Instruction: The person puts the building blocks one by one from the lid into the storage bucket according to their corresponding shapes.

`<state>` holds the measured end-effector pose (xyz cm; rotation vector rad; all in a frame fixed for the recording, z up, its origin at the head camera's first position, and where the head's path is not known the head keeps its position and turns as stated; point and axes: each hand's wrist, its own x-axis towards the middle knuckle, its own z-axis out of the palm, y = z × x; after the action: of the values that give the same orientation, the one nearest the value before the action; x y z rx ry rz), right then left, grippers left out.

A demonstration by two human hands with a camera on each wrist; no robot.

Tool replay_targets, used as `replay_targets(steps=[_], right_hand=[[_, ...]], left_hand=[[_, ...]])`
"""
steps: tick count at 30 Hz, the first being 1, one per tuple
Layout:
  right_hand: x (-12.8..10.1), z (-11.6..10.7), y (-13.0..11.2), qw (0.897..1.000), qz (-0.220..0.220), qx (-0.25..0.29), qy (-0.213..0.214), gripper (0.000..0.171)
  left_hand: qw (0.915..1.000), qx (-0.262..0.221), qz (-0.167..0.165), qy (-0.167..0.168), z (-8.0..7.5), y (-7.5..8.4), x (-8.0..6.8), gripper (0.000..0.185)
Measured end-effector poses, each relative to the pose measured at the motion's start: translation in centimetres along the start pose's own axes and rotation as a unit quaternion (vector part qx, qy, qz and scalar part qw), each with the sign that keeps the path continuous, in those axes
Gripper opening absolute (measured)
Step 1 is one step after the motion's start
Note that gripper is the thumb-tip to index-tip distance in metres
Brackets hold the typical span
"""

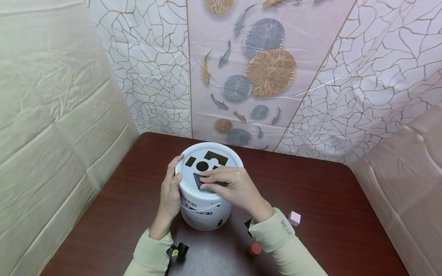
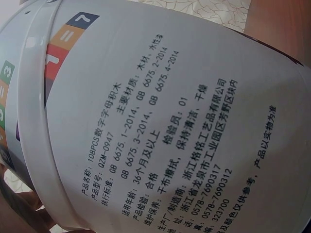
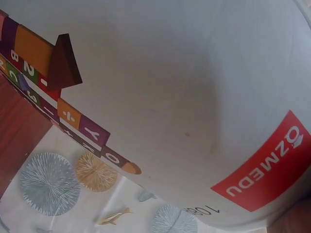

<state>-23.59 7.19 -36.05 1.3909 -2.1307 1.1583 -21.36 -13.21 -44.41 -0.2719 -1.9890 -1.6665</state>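
A white bucket (image 1: pixel 206 212) stands upright on the table, its lid (image 1: pixel 188 183) cut with dark openings of different shapes. My left hand (image 1: pixel 170 193) holds the bucket's left side at the rim, fingertips and thumb over the edge. Between the thumb and fingers of my right hand (image 1: pixel 238 188) is a dark triangular block (image 1: pixel 198 180), pinched against or just over the lid's near part; whether it touches cannot be told. The hand covers some of the openings. Printed label text fills the bucket wall (image 2: pixel 160 121) in the left wrist view; the right wrist view shows a red logo (image 3: pixel 265 162).
A pink cube (image 1: pixel 294 218) lies on the dark wooden table (image 1: pixel 310 184), to the right of my right sleeve. Nearer, beside that sleeve, is a red round block (image 1: pixel 255 249). Patterned cloth (image 1: pixel 238 76) hangs behind the table, with pale cloth at both sides.
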Motion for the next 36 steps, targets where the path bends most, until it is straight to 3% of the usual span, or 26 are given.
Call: replay_targets(steps=[10, 17, 24, 28, 32, 34, 36], right_hand=[[0.0, 0.1, -0.2, 1.000, -0.016, -0.027, 0.001, 0.009], [-0.3, 0.2, 0.0, 0.994, -0.049, -0.093, -0.013, 0.012], [-0.4, -0.2, 0.0, 0.997, -0.062, -0.007, 0.036, 0.018], [-1.2, -2.1, -0.5, 0.994, -0.064, 0.043, 0.072, 0.026], [-4.1, -5.6, 0.3, 0.994, -0.022, 0.033, 0.103, 0.031], [-6.5, -7.4, 1.9, 0.994, 0.038, -0.003, 0.099, 0.030], [-9.3, -9.1, 3.6, 0.990, 0.114, -0.053, 0.057, 0.026]], left_hand=[[1.0000, 0.004, -0.002, 0.003, 0.0, 0.0, -0.1, 0.051], [1.0000, 0.003, -0.004, -0.001, 0.0, 0.0, 0.0, 0.052], [1.0000, 0.002, -0.004, -0.001, 0.0, -0.2, 0.0, 0.052], [1.0000, -0.004, -0.002, -0.003, 0.0, -0.4, 0.0, 0.052], [1.0000, -0.008, 0.000, -0.005, 0.0, -0.4, 0.0, 0.052], [1.0000, -0.008, 0.002, -0.005, 0.0, -0.3, 0.0, 0.052], [1.0000, -0.007, 0.003, -0.004, -0.1, -0.3, 0.0, 0.052]])
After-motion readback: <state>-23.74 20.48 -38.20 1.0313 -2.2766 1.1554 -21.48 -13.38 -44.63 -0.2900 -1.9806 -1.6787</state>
